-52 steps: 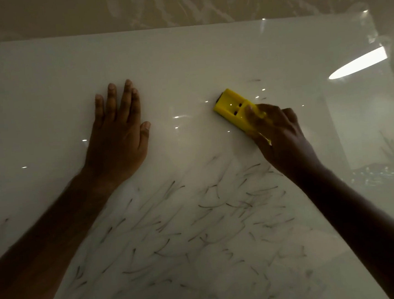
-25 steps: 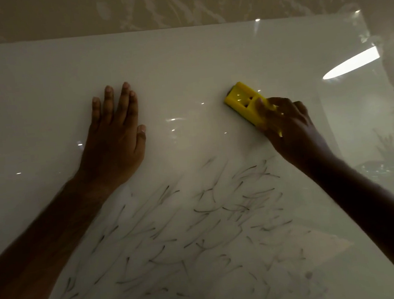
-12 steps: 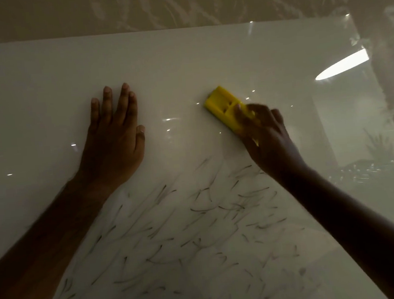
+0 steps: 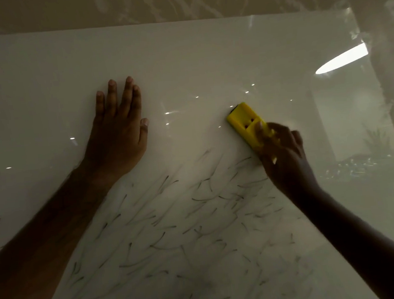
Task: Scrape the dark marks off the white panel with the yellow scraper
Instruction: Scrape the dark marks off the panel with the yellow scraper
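left hand [image 4: 118,134] flat, fingers straight, bracing panel [image 4: 195,61]; right hand [image 4: 281,152] grips scraper [image 4: 244,121], blade aimed 10 o'clock, marks [image 4: 185,222] at 6.

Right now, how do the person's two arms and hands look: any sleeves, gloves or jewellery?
Both forearms are bare up to the frame edge, with no sleeve in view. The left hand and the right hand wear no gloves, and no ring, watch or bracelet is visible. Short, pale fingernails show on the left hand. The dim light hides finer detail.

The right hand [image 4: 281,156] hides the yellow scraper's [image 4: 244,121] rear (slightly blurred).
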